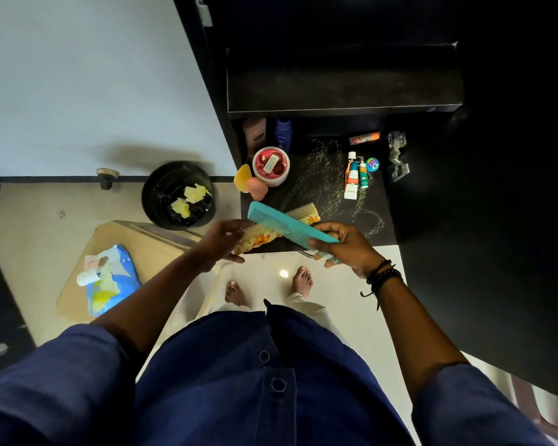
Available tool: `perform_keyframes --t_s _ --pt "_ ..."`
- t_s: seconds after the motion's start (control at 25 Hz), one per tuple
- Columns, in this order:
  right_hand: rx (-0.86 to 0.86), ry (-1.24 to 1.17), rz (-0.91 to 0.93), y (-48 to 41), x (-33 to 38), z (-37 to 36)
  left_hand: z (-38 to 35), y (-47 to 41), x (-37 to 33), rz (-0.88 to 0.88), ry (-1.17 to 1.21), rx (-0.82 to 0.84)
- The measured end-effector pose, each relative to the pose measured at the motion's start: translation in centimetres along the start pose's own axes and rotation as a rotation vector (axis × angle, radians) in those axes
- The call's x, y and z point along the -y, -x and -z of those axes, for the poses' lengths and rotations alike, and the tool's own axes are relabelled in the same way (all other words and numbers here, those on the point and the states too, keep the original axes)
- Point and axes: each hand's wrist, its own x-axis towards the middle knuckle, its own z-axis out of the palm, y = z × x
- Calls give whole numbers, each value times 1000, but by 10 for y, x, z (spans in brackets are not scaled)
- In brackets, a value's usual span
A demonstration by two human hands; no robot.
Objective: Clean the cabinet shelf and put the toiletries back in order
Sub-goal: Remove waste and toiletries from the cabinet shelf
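At the front edge of the still-streaky shelf (319,175), most toiletries look back already, while the left hand (221,243) pinches the floral comb (298,214) and the right hand (345,246) grips the teal comb (284,223), both not yet placed.

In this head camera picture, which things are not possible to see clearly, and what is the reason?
- Head view: the back of the black cabinet shelf lies in deep shadow.
- Print on the round pink-lidded jar and the small white tube is too small to read.
- The cream comb with flower pattern is partly hidden by the long teal plastic comb and the left hand.
- The right hand covers the teal comb's end.
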Motion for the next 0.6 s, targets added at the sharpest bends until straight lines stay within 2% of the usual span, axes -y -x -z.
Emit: perform_keyframes --t_s 0.24,0.36,0.48,0.6 --pt "-62 -14 -12 -32 1 -12 9 -21 5 178 288 -196" --pt "-23 -30 -59 -47 -2 -14 8 -31 9 229 405 -270" --pt "-14 -29 -108 -54 1 -18 6 -33 13 237 492 -284" --pt "-135 -23 -80 -68 3 -27 5 -34 16 221 483 -281"
